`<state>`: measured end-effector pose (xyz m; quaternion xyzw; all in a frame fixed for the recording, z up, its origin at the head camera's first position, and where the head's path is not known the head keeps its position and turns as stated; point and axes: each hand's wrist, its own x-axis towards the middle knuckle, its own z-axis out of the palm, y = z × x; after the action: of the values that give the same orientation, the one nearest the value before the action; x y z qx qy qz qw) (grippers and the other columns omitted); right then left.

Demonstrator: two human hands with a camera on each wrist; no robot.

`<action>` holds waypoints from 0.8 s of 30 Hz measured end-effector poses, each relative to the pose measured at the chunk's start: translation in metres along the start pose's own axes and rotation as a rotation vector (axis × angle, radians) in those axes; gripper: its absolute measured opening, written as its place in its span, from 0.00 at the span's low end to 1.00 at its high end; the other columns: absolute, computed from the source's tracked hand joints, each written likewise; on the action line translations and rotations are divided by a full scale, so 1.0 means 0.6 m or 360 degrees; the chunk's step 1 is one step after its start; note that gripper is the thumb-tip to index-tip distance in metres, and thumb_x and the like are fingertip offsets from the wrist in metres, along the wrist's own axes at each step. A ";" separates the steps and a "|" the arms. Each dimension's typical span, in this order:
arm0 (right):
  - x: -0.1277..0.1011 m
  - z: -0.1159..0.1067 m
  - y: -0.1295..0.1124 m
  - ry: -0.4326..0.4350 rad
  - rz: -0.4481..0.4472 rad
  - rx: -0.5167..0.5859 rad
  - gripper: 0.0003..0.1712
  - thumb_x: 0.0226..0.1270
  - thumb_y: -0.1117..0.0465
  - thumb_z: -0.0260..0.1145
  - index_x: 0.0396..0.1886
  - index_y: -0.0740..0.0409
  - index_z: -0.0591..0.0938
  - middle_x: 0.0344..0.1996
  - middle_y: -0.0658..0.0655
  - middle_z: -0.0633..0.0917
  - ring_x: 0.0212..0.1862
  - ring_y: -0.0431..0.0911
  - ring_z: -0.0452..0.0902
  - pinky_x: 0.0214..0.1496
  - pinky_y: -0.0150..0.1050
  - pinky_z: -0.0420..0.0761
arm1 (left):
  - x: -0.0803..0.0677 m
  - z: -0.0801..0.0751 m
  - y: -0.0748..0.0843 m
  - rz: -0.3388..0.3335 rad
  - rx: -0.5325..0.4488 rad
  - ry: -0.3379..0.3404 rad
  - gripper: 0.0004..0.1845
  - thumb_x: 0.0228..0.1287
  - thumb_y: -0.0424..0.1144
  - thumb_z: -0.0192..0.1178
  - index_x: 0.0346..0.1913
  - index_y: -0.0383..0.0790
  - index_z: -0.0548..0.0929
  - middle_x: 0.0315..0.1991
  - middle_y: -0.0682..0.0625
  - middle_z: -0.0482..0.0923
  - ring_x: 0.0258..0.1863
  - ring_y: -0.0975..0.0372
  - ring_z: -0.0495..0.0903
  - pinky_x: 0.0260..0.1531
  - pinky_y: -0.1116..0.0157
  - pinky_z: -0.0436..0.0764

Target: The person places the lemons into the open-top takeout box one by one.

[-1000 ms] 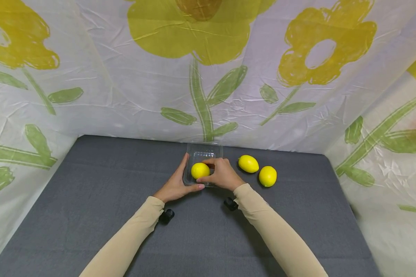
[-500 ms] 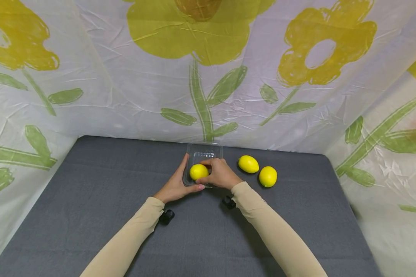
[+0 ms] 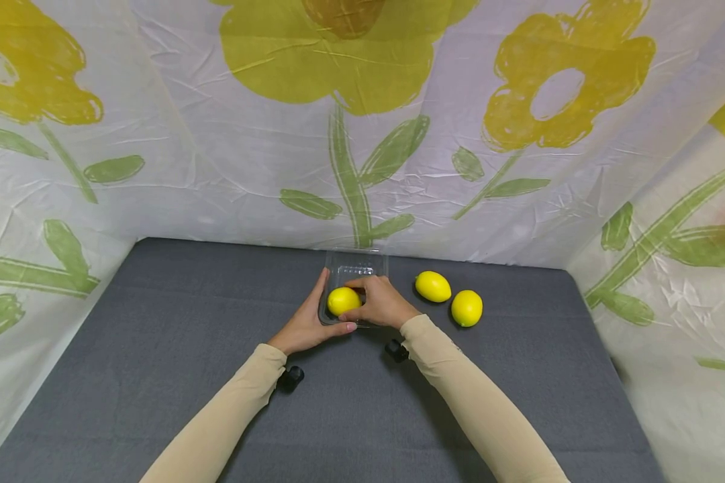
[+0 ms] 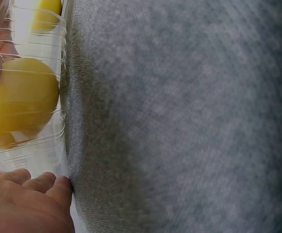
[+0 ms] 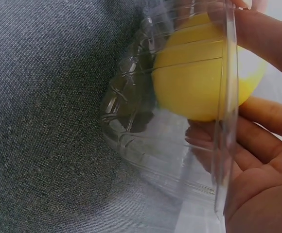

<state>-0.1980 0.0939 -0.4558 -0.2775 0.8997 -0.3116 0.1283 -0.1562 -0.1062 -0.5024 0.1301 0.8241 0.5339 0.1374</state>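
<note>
"Where to find the lemon (image 3: 342, 302)?"

"Inside the clear plastic container (image 3: 353, 270), toward the near end, pinched between thumb (image 3: 356, 313) and curled fingers (image 5: 265, 138) of the right grip (image 3: 382, 303)."

"And the left grip (image 3: 305, 327)?"

"Spread wide at a near corner, touching the container."

"From the wrists?"

"Ridged container walls in both views, hard to make out from the head."

"Around?"

"To the right, a second lemon (image 3: 433, 286) and a third lemon (image 3: 467, 308) on the grey cloth-covered counter (image 3: 187, 335); behind, a white flower-printed curtain (image 3: 235, 161)."
</note>
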 end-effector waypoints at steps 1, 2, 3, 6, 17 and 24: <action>0.000 0.000 0.000 -0.0003 -0.0001 0.0004 0.38 0.58 0.53 0.80 0.64 0.68 0.79 0.55 0.60 0.86 0.55 0.51 0.83 0.69 0.57 0.64 | 0.000 0.000 0.000 -0.0004 0.0000 0.0000 0.67 0.59 0.57 0.74 0.82 0.53 0.30 0.82 0.53 0.30 0.80 0.49 0.38 0.72 0.36 0.51; 0.000 0.000 0.000 -0.0005 -0.0001 0.0009 0.38 0.59 0.53 0.80 0.65 0.68 0.79 0.56 0.60 0.85 0.55 0.51 0.83 0.70 0.57 0.63 | 0.000 0.000 0.000 -0.0008 0.0001 0.0000 0.67 0.58 0.57 0.74 0.82 0.53 0.30 0.82 0.53 0.30 0.80 0.49 0.38 0.72 0.36 0.51; 0.000 0.000 0.000 -0.0007 -0.0002 0.0008 0.38 0.59 0.53 0.80 0.65 0.68 0.79 0.56 0.60 0.85 0.55 0.51 0.83 0.70 0.57 0.64 | 0.000 0.000 0.001 -0.0012 -0.0001 0.0001 0.67 0.58 0.57 0.74 0.82 0.53 0.30 0.82 0.53 0.29 0.80 0.49 0.38 0.72 0.37 0.51; -0.001 -0.001 0.000 -0.0004 -0.0006 0.0019 0.38 0.59 0.53 0.80 0.65 0.69 0.79 0.56 0.61 0.85 0.55 0.52 0.83 0.69 0.57 0.66 | -0.001 -0.001 0.002 -0.0022 0.0001 0.0002 0.67 0.58 0.58 0.74 0.82 0.54 0.30 0.82 0.54 0.29 0.80 0.50 0.38 0.72 0.37 0.51; -0.006 -0.003 0.002 0.0015 0.0017 0.0063 0.40 0.58 0.52 0.80 0.66 0.67 0.78 0.60 0.61 0.83 0.59 0.53 0.81 0.69 0.54 0.68 | 0.000 0.001 0.001 -0.0012 0.0012 0.0017 0.67 0.57 0.58 0.74 0.82 0.53 0.31 0.82 0.54 0.31 0.80 0.50 0.38 0.73 0.39 0.51; -0.010 -0.002 0.001 0.0053 0.0038 0.0120 0.40 0.57 0.53 0.81 0.66 0.67 0.78 0.61 0.60 0.82 0.61 0.53 0.79 0.70 0.53 0.69 | 0.004 0.002 -0.005 0.0009 0.0004 0.0016 0.67 0.57 0.56 0.74 0.82 0.52 0.31 0.83 0.52 0.31 0.80 0.48 0.38 0.72 0.37 0.51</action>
<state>-0.1942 0.0986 -0.4549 -0.2566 0.8926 -0.3482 0.1274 -0.1583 -0.1053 -0.5057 0.1299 0.8251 0.5339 0.1317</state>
